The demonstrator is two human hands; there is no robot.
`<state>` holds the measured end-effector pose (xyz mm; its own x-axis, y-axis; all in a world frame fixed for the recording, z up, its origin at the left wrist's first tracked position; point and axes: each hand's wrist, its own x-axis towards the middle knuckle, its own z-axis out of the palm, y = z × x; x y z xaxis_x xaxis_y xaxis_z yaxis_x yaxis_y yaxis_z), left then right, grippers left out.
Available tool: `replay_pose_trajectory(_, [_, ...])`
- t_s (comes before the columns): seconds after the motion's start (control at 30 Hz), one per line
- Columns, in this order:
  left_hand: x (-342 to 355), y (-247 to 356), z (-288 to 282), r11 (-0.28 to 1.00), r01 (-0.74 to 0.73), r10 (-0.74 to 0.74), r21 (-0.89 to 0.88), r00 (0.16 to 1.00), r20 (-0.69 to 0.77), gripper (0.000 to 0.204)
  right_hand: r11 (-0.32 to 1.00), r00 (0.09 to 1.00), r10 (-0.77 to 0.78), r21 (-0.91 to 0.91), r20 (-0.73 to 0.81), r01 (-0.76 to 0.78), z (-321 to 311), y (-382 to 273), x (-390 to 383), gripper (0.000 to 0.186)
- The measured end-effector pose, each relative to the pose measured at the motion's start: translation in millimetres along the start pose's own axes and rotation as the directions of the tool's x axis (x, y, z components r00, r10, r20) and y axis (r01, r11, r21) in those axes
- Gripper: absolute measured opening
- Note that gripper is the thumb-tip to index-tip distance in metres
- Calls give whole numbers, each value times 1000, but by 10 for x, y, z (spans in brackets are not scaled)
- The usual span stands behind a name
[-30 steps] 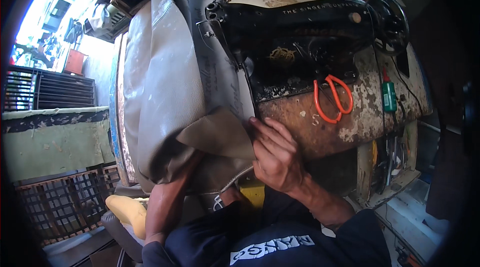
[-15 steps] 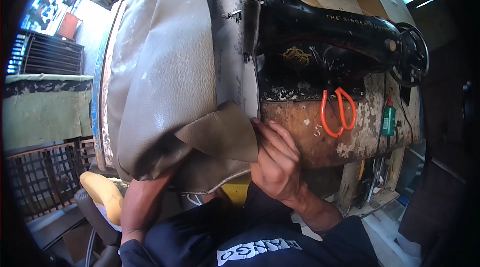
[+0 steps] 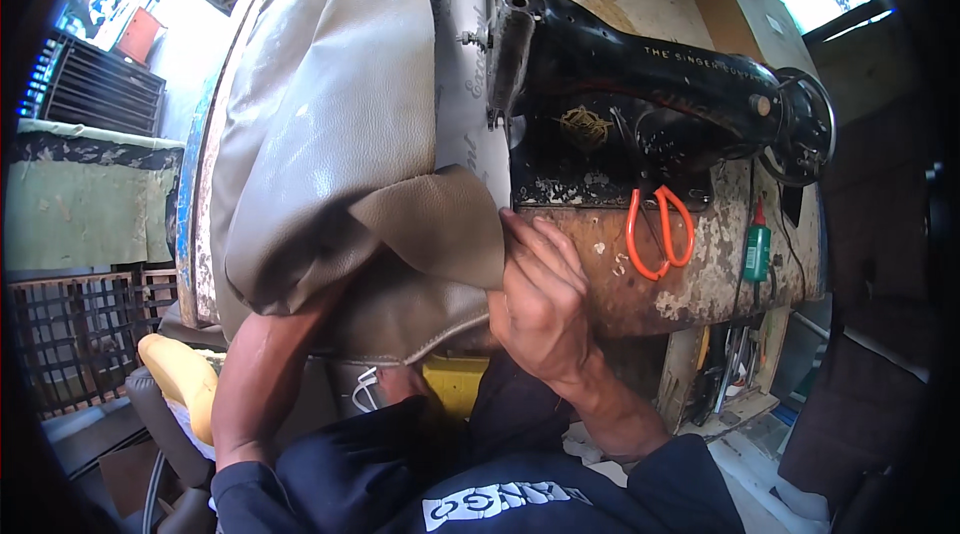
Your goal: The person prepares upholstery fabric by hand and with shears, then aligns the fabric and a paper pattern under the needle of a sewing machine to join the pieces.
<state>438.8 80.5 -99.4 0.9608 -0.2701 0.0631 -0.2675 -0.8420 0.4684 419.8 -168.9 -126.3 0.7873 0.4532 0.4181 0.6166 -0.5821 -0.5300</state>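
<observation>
A large piece of grey-brown leatherette (image 3: 330,114) lies in folds to the left of a black sewing machine (image 3: 620,64). Its pale printed backing (image 3: 462,54) shows in a strip beside the machine head, and the strip's edge passes under the needle area. My right hand (image 3: 545,299) is closed on the right edge of the leatherette, a short way on the near side of the needle, thumb hidden. My left forearm (image 3: 275,364) reaches under the near fold, which covers the left hand and its fingers.
Orange-handled scissors (image 3: 662,234) lie by the machine base on the worn wooden table (image 3: 600,279). Farther right stands a green bottle with a red tip (image 3: 757,246). The handwheel (image 3: 808,126) is at the machine's right end. Below the table shows something yellow (image 3: 452,386).
Both hands and the near part of the leatherette have moved a little away from me, toward the needle. The view has shifted slightly. My right hand keeps its grip on the edge.
</observation>
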Motion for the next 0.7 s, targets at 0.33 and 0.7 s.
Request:
replay_pose_trajectory(0.33, [354, -106, 58, 999, -20, 21, 32, 999, -32, 42, 1000, 999, -24, 2, -40, 24, 86, 90, 143, 37])
replay_pose_trajectory(0.7, [548, -175, 47, 999, -13, 15, 53, 999, -36, 43, 1000, 997, -21, -6, -73, 20, 175, 149, 257, 36])
